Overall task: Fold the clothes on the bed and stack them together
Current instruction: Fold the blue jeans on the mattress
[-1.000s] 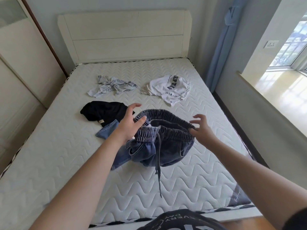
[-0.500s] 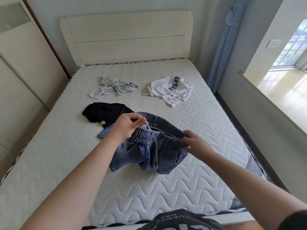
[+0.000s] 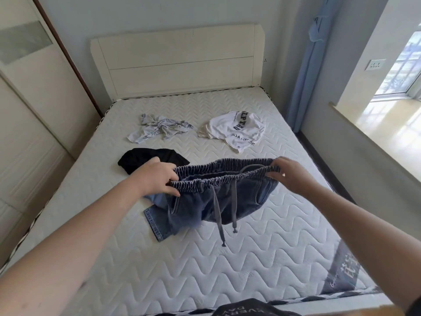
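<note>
Quilted mattress (image 3: 227, 258) carries the clothes. We hold the denim drawstring trousers (image 3: 216, 201) above it, left hand (image 3: 159, 176) and right hand (image 3: 289, 174) pinching the elastic waistband ends. Denim is soft, moderately heavy; grip the waistband.

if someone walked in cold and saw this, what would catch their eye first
First the blue jeans, held up over the middle of the bed by the elastic waistband: the left hand grips one end and the right hand the other, with the drawstrings dangling. Behind them three unfolded garments lie on the mattress: a black one by the left hand, a crumpled grey one and a white printed shirt nearer the headboard.
</note>
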